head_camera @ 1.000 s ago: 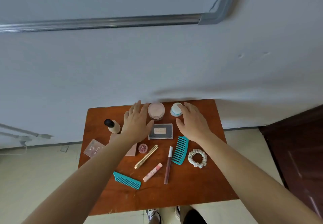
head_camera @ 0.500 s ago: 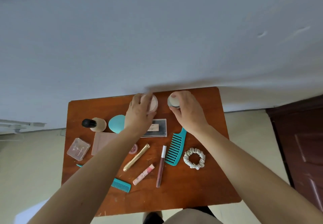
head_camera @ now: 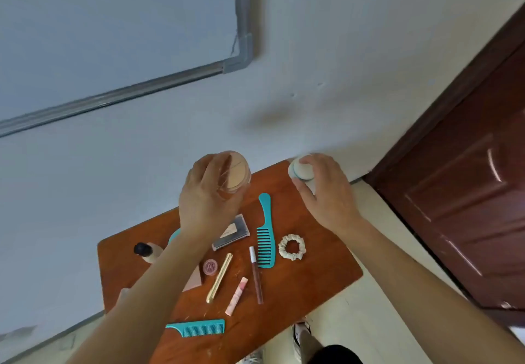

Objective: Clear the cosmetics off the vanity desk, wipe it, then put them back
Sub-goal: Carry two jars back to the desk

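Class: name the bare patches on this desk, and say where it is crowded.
Bare: the right corner of the desk beyond the scrunchie; the near edge right of the fine comb. Crowded: the middle, from bottle to wide comb.

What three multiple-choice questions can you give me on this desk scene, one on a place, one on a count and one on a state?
1. Where does the white scrunchie lie?
A. right of the wide-tooth comb
B. inside a drawer
C. on a chair

2. How many teal combs lie on the desk?
A. one
B. two
C. four

3. What is the left hand doing?
A. lying flat on the desk
B. gripping the round pink jar
C. hanging empty

Answers:
1 A, it lies on the wood beside the comb's teeth.
2 B, the wide-tooth comb and the fine comb near the front edge.
3 B, its fingers curl round the jar.
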Demonstrator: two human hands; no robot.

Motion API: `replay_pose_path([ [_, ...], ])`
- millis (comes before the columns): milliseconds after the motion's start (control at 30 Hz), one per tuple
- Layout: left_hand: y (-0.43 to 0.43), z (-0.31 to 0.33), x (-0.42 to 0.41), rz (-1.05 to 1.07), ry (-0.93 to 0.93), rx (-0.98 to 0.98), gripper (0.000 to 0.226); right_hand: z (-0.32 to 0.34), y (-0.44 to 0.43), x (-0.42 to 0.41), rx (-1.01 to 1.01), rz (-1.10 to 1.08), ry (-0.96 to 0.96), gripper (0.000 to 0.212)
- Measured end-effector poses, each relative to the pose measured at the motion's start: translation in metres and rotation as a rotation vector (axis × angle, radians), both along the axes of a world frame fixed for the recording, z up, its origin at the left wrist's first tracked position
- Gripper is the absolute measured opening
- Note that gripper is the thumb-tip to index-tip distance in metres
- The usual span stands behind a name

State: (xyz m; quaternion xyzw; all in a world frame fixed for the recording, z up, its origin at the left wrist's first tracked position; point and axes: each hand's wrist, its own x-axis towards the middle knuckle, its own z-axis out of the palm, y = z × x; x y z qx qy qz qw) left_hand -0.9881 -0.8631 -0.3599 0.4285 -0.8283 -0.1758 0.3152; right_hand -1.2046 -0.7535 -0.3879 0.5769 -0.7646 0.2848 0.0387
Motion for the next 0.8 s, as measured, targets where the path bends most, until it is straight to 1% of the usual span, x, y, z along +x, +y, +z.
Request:
replay_pose_path([
  [100,0.024,0.028,-0.023,-0.133,0.083,-0.045,0.066,0.032,0.056,-0.005,-0.104,-0.123,0.002,0.035],
  [233,0.07,0.068,-0.076,-0.337,0.133,-0.116,0.065,0.08,0.144,-0.029,-0.186,-0.312,0.083,0.036],
  [400,0.168,0.112,-0.146,-0.607,0.189,-0.23,0.063,0.12,0.285,-0.045,-0.305,-0.588,0.162,0.034],
  [500,0.25,0.129,-0.177,-0.755,0.199,-0.262,0.06,0.131,0.381,-0.045,-0.335,-0.759,0.194,0.035],
  [600,0.345,0.137,-0.204,-0.89,0.255,-0.263,0.056,0.135,0.485,-0.038,-0.342,-0.915,0.225,0.034],
  [700,0.457,0.136,-0.224,-1.017,0.292,-0.217,0.055,0.132,0.6,-0.023,-0.352,-1.041,0.291,0.031],
  [800,0.577,0.127,-0.233,-1.12,0.288,-0.184,0.055,0.121,0.723,-0.005,-0.3,-1.154,0.338,0.031],
])
